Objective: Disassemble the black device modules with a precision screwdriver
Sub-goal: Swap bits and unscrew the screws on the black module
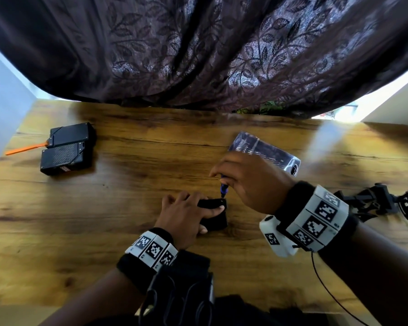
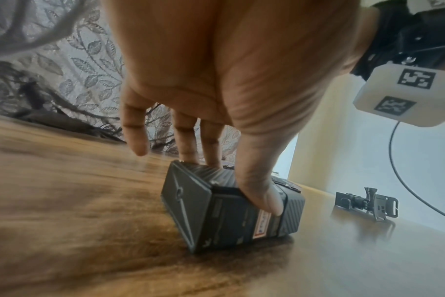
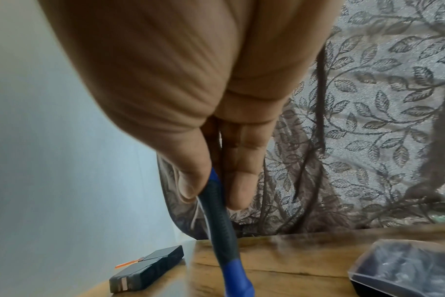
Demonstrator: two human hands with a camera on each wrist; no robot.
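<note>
Black device module (image 1: 213, 214) sits on the wooden table (image 1: 127, 208) just in front of me, and my left hand (image 1: 186, 215) holds it down, fingers laid across its top and thumb pressed against its near side. My right hand (image 1: 247, 182) pinches the blue-and-black precision screwdriver (image 1: 223, 188) between thumb and fingers, holding it nearly upright with its tip at the module's far right corner. Two more black modules (image 1: 67, 149) lie side by side at the far left with an orange strip (image 1: 26, 148), a clear plastic case (image 1: 266, 150) sits just beyond my right hand, and black mount parts (image 1: 382, 203) lie at the right.
</note>
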